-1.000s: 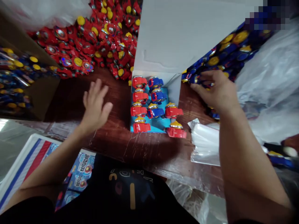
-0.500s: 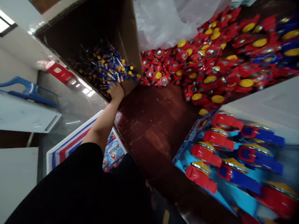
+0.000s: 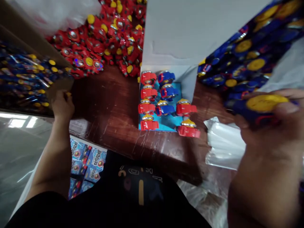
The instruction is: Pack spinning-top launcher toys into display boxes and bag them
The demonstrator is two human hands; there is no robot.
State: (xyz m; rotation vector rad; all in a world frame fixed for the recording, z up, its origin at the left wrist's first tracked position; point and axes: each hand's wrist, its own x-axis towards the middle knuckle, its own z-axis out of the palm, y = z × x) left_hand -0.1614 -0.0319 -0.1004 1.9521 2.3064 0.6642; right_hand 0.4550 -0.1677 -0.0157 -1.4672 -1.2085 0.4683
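Has the left arm stretched out over the counter (image 3: 111, 104) to the left, elbow slightly bent, with the left hand (image 3: 63, 104) at the near corner of the cardboard box (image 3: 28, 39), knuckles up and fingers curled. Shows a small yellow bit at those fingertips; cannot tell whether pinched, nor how far apart the fingers stand. Holds a blue toy (image 3: 256, 109) in the right hand (image 3: 273, 137), closed round the casing, thumb over the yellow face. Has this raised and blurred at the far right, forearm close to the camera, in front of the heap of blue toys (image 3: 239, 63) and beside the clear plastic packets (image 3: 224, 144).

Leaves a wide bare stretch of counter between the cardboard box and the open display box (image 3: 165, 126), with a narrower strip between the latter and the plastic packets. Bounded at the back left by the heap of red toys (image 3: 102, 41), behind the display box by its upright white lid (image 3: 190, 31). Inside, shows blue floor at the front of the middle row and the back of the right row. Juts over the front right edge with one red toy (image 3: 188, 130).
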